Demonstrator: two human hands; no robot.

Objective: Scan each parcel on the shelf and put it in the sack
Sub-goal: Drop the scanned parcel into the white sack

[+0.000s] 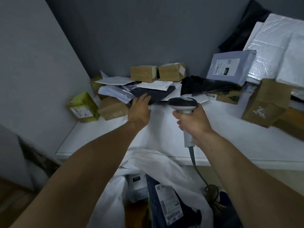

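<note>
white sack hangs open below my forearms, against the front edge of the shelf; a dark labelled parcel lies inside it. shelf surface is white, with parcels heaped along the back wall and at both sides. white padded mailers are stacked at far right, a grey mailer leaning on them. two brown boxes stand side by side at the back wall. a dark flat mailer sits in the centre pile. scanner is held upright over the shelf, its cable running down. my right hand is wrapped round its handle. my left hand, fingers straight, touches the dark flat mailer's near edge.
</note>
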